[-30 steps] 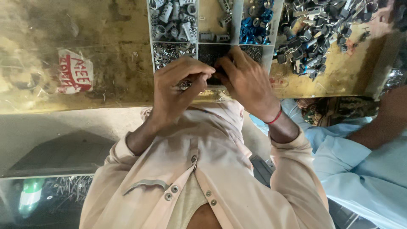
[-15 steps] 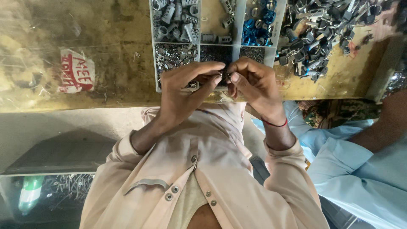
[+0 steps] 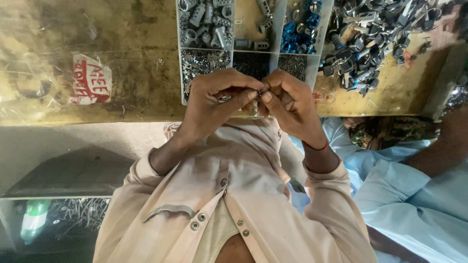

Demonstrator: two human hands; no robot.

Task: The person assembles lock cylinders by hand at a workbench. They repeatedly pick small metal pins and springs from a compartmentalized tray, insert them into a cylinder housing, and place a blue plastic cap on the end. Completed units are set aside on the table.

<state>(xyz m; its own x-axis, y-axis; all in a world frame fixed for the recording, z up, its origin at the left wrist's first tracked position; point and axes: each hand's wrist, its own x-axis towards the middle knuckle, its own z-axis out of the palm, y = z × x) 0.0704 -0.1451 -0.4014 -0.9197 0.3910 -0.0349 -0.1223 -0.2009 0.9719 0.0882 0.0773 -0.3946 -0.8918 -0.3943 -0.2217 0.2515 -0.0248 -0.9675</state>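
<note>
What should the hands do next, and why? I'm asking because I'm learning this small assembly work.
Probably keep pressing or twisting the small metal part together. The left hand and right hand meet fingertip to fingertip around it, just in front of the divided parts tray. It looks pinched from both sides, not yet set down. What the part is exactly is too small to tell.

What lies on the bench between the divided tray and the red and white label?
In the head view, only bare, stained bench top lies between the divided tray and the label.
</note>
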